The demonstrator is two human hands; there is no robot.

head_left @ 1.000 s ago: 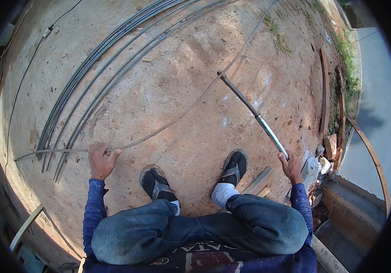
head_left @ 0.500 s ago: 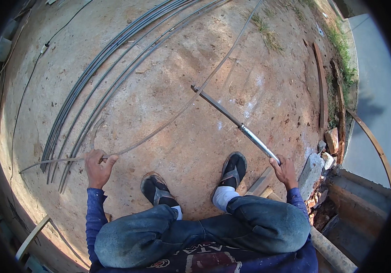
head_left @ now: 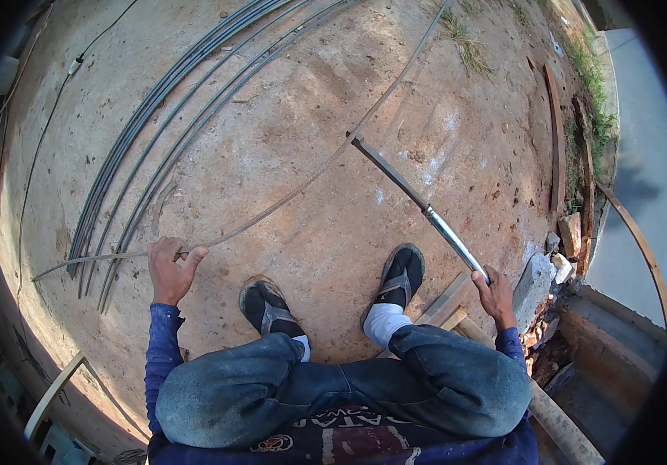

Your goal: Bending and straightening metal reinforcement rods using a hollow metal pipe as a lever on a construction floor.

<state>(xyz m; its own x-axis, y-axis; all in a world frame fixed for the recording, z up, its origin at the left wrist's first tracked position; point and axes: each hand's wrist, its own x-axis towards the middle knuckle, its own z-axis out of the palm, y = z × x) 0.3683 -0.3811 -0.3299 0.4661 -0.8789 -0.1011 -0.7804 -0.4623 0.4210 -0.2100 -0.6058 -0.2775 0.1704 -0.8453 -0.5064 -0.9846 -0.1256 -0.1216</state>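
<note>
My left hand is closed around a long thin steel rod, near its left end. The rod curves from the left, across the ground, to the far upper right of the view. In my right hand is the shiny tubular handle of a long metal bar, its dark narrower part reaching up and to the left. The bar's far tip meets the rod near the middle of the view. Whether the tip grips the rod or only touches it, I cannot tell.
Several dark steel rods lie in a bundle on the dirt ground at the left. A black cable runs beyond them. Wooden planks, broken concrete and a ledge line the right side. Timber lies beside my right foot.
The bar's tip reached past the rod before; now it sits at the rod, drawn back toward the right. My left hand still holds the rod, and the view has shifted slightly.
</note>
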